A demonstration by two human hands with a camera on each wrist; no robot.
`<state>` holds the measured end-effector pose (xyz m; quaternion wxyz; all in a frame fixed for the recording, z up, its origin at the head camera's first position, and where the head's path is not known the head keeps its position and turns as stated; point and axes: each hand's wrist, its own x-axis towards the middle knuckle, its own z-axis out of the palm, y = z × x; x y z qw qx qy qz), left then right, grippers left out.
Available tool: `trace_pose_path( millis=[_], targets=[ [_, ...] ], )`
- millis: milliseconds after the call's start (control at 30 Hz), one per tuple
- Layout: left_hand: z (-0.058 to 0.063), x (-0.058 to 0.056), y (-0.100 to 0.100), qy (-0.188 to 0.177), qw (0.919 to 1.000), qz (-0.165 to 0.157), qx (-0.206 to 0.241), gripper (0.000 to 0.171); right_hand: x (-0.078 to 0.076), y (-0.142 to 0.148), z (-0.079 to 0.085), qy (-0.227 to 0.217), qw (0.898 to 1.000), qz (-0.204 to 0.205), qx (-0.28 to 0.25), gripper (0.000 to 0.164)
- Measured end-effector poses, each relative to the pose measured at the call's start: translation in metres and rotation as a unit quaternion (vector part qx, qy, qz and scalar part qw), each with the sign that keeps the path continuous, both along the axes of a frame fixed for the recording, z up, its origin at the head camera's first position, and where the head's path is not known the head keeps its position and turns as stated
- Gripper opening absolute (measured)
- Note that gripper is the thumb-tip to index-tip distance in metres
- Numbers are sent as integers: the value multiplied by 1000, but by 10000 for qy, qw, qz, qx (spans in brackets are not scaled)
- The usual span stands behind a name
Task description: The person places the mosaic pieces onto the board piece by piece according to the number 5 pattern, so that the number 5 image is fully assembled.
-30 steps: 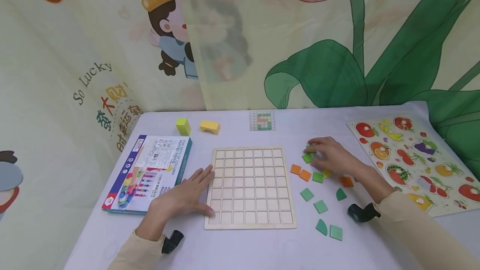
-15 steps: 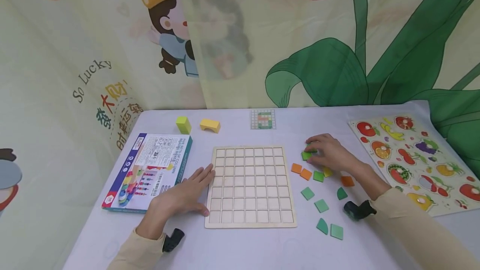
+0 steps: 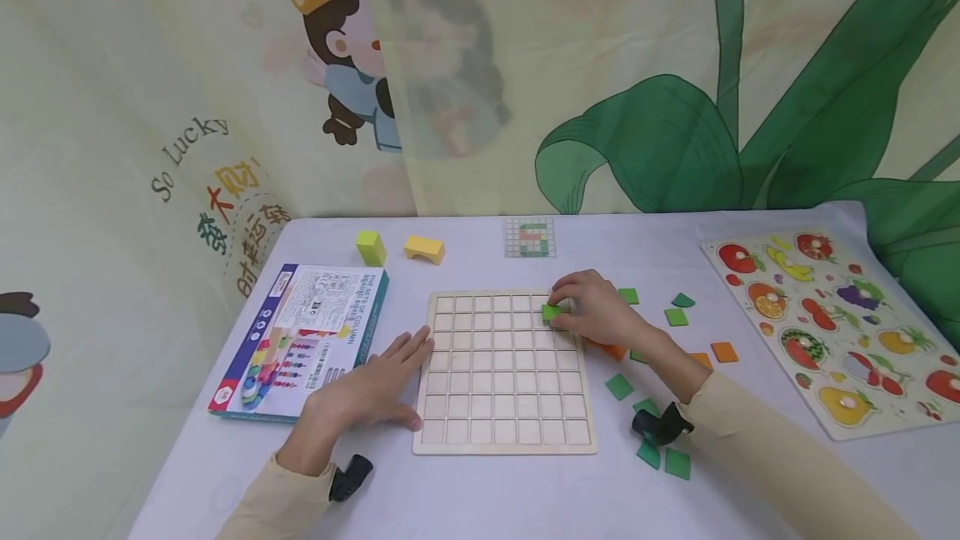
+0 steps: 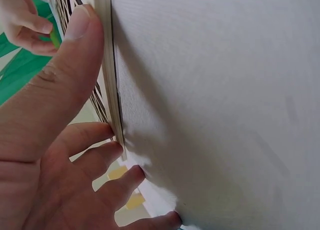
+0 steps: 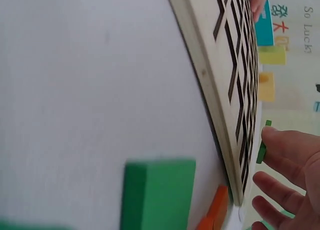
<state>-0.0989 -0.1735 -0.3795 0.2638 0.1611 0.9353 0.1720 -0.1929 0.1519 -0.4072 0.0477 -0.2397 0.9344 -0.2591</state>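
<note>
A wooden grid board (image 3: 495, 382) lies flat on the table. My left hand (image 3: 367, 394) rests along its left side, fingers extended; in the left wrist view the thumb and some fingertips touch the board's edge (image 4: 114, 100). Over the board's upper right corner, my right hand (image 3: 596, 311) pinches a green square tile (image 3: 551, 312) between thumb and finger. The right wrist view has that tile (image 5: 260, 155) edge-on, just above the grid. Whether it touches the board, I cannot tell.
Loose green tiles (image 3: 618, 387) and orange tiles (image 3: 724, 352) lie right of the board, some under my right arm. A pattern card (image 3: 530, 238) is at the back. At left are a boxed toy (image 3: 300, 340), a green block (image 3: 371, 248) and a yellow arch block (image 3: 424, 249). A fruit puzzle (image 3: 840, 332) lies far right.
From the loose tiles, my right hand has moved left to the board's upper right corner, carrying a green tile. Some tiles at right lie in different spots. My left hand has stayed put.
</note>
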Motion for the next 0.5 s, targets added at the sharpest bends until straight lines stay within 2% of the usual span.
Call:
trace_pose_path(
  millis=[300, 500],
  targets=[
    [-2, -1, 1, 50, 9999, -67, -72, 103, 5, -16, -6, 490, 9979, 31, 423, 21],
    [-3, -2, 1, 50, 9998, -71, -164, 104, 6, -18, -6, 579, 9972, 29, 481, 23]
  ],
)
